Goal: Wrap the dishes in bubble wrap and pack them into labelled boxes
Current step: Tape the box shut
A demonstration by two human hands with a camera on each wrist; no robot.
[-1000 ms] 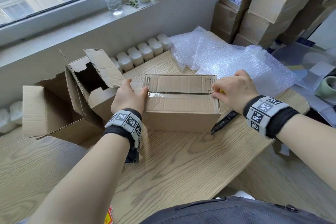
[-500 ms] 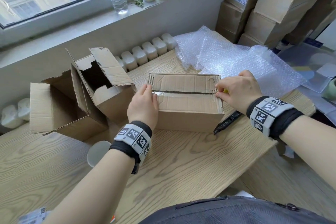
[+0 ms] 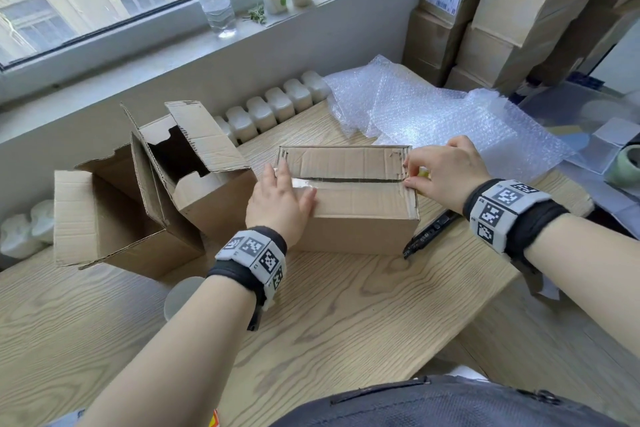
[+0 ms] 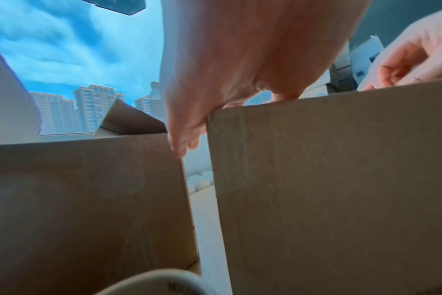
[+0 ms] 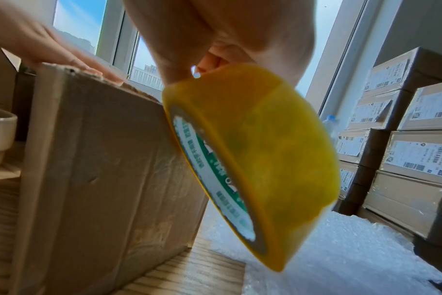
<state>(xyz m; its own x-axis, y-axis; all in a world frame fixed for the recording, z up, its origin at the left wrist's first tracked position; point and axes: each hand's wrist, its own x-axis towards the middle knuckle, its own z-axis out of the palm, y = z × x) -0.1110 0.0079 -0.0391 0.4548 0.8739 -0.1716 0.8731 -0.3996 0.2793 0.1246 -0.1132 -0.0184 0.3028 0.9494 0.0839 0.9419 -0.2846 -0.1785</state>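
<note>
Box (image 3: 353,198) | left hand (image 3: 278,199) flat | tape roll (image 5: 250,159) (print unreadable)

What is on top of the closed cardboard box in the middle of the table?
The left hand lies flat on the closed box over a strip of clear tape along the seam. The right hand holds a yellow tape roll at its right edge. Contents are hidden.
</note>
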